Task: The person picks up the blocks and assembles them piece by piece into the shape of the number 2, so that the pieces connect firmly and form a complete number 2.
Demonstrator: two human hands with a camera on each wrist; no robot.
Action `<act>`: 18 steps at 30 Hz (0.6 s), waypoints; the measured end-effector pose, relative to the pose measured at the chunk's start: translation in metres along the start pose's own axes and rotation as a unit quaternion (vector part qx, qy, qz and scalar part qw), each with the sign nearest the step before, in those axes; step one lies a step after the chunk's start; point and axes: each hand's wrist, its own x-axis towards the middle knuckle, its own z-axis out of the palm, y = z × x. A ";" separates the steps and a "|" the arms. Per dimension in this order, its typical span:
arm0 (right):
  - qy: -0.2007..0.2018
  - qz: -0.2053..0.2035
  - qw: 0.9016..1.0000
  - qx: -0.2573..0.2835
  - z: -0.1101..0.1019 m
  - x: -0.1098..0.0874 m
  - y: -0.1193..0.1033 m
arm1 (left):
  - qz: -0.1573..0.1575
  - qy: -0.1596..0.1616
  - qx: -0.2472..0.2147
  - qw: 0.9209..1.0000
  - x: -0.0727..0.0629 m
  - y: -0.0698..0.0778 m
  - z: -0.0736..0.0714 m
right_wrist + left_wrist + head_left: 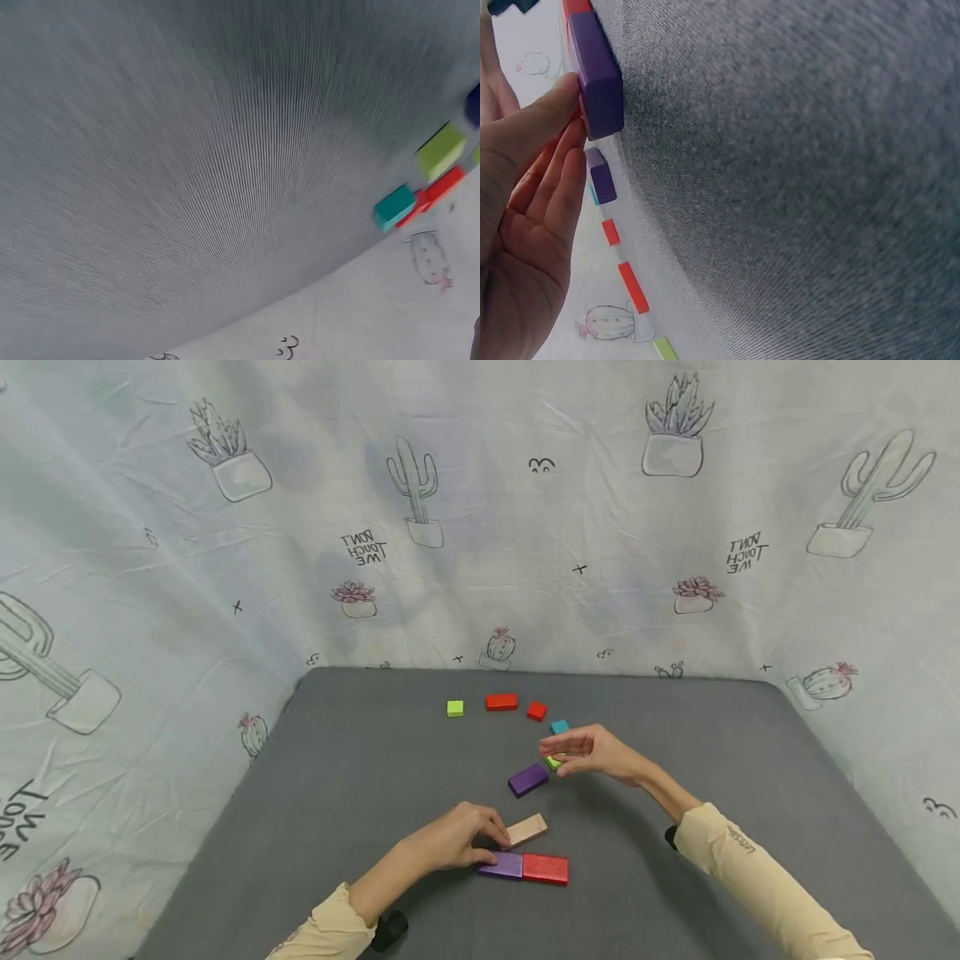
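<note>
My left hand holds the light purple block at its left end, thumb on the top and fingers at the far side. That block butts against a red glittery block on its right. A bare wooden block lies slanted just behind them, its left end by my index finger. Farther back, my right hand hovers with loosely extended fingers over a lime block, partly hiding it. This lime block rests on the table near a dark purple block.
Beyond the right hand sits a teal block. A small red block, a longer red block and another lime block continue the curve along the back of the grey table. A cactus-print cloth hangs behind.
</note>
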 end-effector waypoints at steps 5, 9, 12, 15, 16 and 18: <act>0.003 0.032 0.999 -0.043 -0.013 0.022 0.011 | 0.004 -0.001 0.002 1.000 -0.001 0.000 0.001; -0.005 0.041 0.995 -0.094 -0.016 0.033 0.017 | 0.005 -0.002 0.005 1.000 0.000 0.000 0.001; -0.009 0.036 0.991 -0.128 -0.014 0.039 0.023 | 0.002 -0.003 0.008 1.000 0.000 0.000 0.000; -0.002 0.034 0.989 -0.147 -0.014 0.043 0.031 | -0.001 -0.003 0.005 1.000 -0.001 0.000 0.000; 0.001 0.034 0.988 -0.152 -0.013 0.043 0.033 | -0.002 -0.003 0.005 1.000 -0.001 0.000 0.000; 0.005 0.031 0.986 -0.163 -0.012 0.045 0.035 | -0.004 -0.003 0.005 1.000 -0.002 -0.001 -0.001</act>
